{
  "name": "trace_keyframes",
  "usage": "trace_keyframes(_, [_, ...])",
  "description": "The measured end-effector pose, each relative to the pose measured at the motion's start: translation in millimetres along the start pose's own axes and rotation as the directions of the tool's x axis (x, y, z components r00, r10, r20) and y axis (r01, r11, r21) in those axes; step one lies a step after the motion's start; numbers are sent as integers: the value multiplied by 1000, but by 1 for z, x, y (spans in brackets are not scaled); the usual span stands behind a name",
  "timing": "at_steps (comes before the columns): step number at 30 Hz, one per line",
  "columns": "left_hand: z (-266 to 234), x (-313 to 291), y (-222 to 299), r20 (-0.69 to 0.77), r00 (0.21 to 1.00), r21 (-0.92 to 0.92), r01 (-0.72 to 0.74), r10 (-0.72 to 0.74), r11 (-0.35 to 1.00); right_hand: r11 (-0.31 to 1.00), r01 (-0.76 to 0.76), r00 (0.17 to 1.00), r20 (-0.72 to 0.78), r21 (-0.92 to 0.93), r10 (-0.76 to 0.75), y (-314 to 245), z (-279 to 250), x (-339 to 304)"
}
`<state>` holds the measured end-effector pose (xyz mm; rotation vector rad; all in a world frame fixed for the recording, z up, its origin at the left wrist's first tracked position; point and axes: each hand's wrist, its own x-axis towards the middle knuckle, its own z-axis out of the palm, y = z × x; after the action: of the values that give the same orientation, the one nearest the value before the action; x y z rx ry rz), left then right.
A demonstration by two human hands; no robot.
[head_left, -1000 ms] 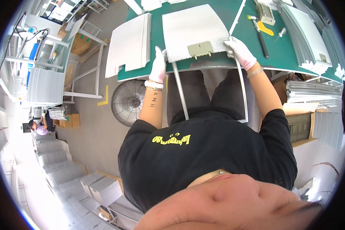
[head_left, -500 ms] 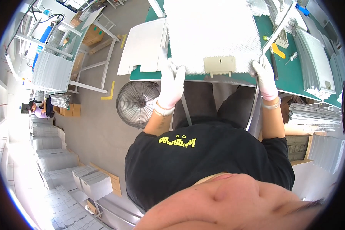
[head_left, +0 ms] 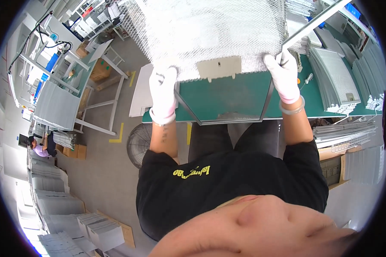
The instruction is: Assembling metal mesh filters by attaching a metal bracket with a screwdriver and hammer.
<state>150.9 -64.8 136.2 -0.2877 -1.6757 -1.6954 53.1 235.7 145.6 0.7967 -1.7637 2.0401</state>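
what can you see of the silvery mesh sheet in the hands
The mesh sheet is silvery white and looks metallic, with a beige plate with two small tabs at its near edge. It is held above the green table, its far edge out of view. The gloved left hand and right hand grip near its near corners, close to a grey frame.

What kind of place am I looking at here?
Most likely a factory assembly workshop, judging by the long green-topped workbench, the stack of thin, pale grey panels at far left and the wide silvery mesh sheet.
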Motion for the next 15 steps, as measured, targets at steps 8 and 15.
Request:
trace_keyframes(8, [25, 14, -20, 32, 998, -32, 55, -54, 998, 991, 36, 994, -93, -125, -48, 24, -10, 2])
trace_keyframes(15, [26, 26, -29, 18, 998, -21, 64, -63, 998, 990, 25, 993, -113, -142, -41, 30, -8, 8])
